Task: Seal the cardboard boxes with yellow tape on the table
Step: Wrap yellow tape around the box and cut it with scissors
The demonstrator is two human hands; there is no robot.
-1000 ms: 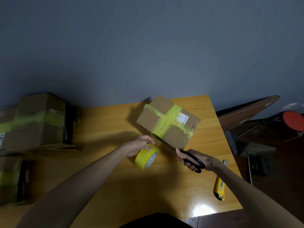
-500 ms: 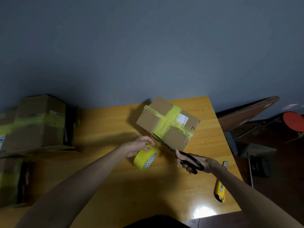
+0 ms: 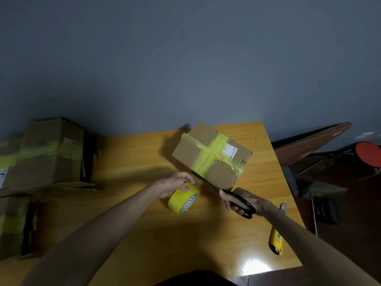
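A cardboard box (image 3: 191, 154) with a cross of yellow tape on top sits at the back right of the wooden table (image 3: 132, 207). My left hand (image 3: 175, 182) grips the top of a yellow tape roll (image 3: 182, 201) standing on edge just in front of the box. My right hand (image 3: 245, 202) holds black scissors (image 3: 237, 199) by the handles. Their blades point up-left along the box's near bottom edge, between the roll and the box.
A yellow utility knife (image 3: 276, 240) lies near the table's right edge. Taped cardboard boxes (image 3: 47, 153) are stacked at the left. A brown board (image 3: 309, 143), a red stool (image 3: 369, 153) and dark items stand on the floor to the right.
The tape roll and my left hand have shifted slightly left and down. The scissors stay at the box's near edge, with my right hand drawn a little toward me.
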